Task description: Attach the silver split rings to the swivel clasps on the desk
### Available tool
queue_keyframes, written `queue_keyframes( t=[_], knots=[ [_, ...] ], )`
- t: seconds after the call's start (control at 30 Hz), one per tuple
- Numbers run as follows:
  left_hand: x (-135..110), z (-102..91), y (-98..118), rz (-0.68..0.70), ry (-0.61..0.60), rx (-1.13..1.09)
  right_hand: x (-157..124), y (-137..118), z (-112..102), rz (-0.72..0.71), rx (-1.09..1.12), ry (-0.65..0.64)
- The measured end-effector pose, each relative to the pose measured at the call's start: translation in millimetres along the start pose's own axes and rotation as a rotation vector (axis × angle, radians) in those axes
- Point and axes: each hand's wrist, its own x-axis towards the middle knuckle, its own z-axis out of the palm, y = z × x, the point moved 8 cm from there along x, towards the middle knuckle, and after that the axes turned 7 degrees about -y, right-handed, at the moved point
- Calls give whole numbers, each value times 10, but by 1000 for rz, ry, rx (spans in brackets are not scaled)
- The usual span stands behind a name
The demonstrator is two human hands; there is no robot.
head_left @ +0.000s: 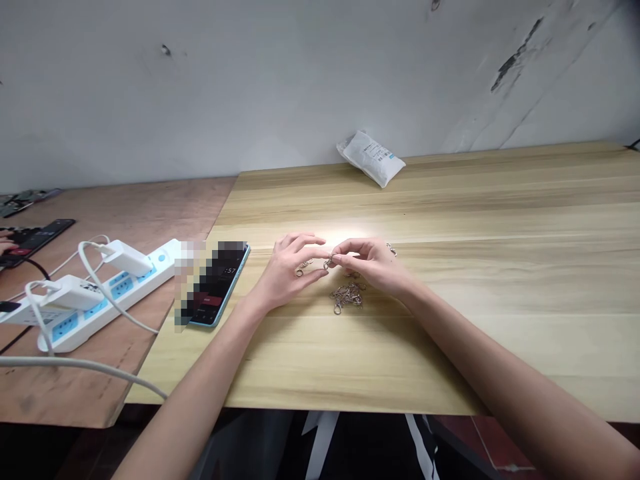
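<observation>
From where I stand, the heap of metal fittings (349, 297) is the easiest thing to steer by, a loose tangle of little rings and clasps on the pale wooden table (500, 267); the small metal piece (327, 263) being handled is held just beyond that heap and slightly to its left; the right hand (345, 255), above and beyond the heap, has thumb and forefinger clamped on the piece's upper end; the left hand (299, 261), to the left of the heap, has its thumb and forefinger on either side of the ring end, though I cannot tell whether they press on it or merely flank it.

A loose fitting (299, 273) lies by the left palm, left of the heap; a stray clasp (392, 250) lies beyond the heap and to its right, past the right hand; a phone (215, 287) lies well left of the heap, and a white packet (373, 158) far beyond it, near the wall.

I'd judge the piece very light, stiff and hard to break, but its smooth, shiny metal could slip from a fingertip; best to pinch it flat across the body with the pads, leaving the ring free; the others look apt to hook together, so I'd take one by its outer ring at the heap's edge, rather than from the middle.
</observation>
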Motion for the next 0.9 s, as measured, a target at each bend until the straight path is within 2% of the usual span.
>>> queue_keyframes(
  t=[0.2,0.4,0.5,0.63,0.73,0.8,0.9],
  knots=[
    [0,-24,22,25,39,-75,0,21,6,11,78,-1],
    [-9,-16,-3,-18,34,-14,-8,-13,-44,-8,-36,23],
    [-2,-69,-23,-68,79,-35,-9,-53,-32,-37,-164,16],
    [-18,-143,-156,-225,188,-164,-32,-214,22,-211,-525,94],
    [-11,-52,-223,-273,114,-260,-62,-274,32,-273,-707,179],
    [-1,3,-206,-241,48,-229,-76,-281,6,-278,-732,213],
    [2,-9,-139,-157,42,-141,-77,-279,16,-284,-756,177]
  ],
)
